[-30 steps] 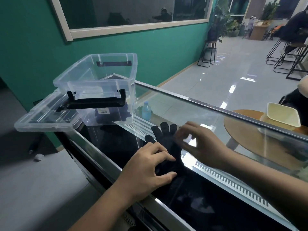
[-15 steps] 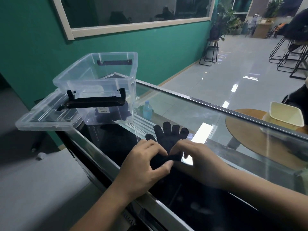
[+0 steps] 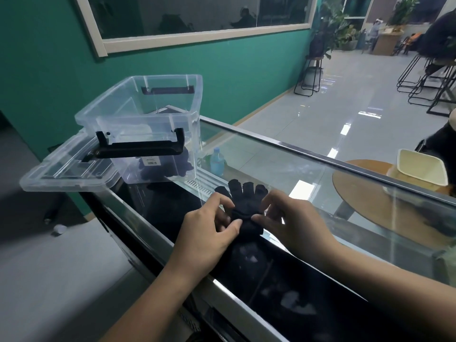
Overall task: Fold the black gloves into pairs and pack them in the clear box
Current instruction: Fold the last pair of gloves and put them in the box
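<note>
Currently the black gloves (image 3: 243, 202) lie on the glass counter (image 3: 271, 156) near the clear box (image 3: 111, 112), with the left hand (image 3: 207, 233) and right hand (image 3: 293, 225) each pinching the rolled cuff end. Judged soft, light, limp knit: hold at the fold, not the splayed tips. Barcode sticker (image 3: 151, 161) on the box: text unreadable.

Single head-worn wide view, close, forward-down

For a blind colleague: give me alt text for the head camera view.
The left hand and right hand pinch black gloves at the cuff on a glass counter. A clear box holding dark gloves stands beyond, leftward.
</note>
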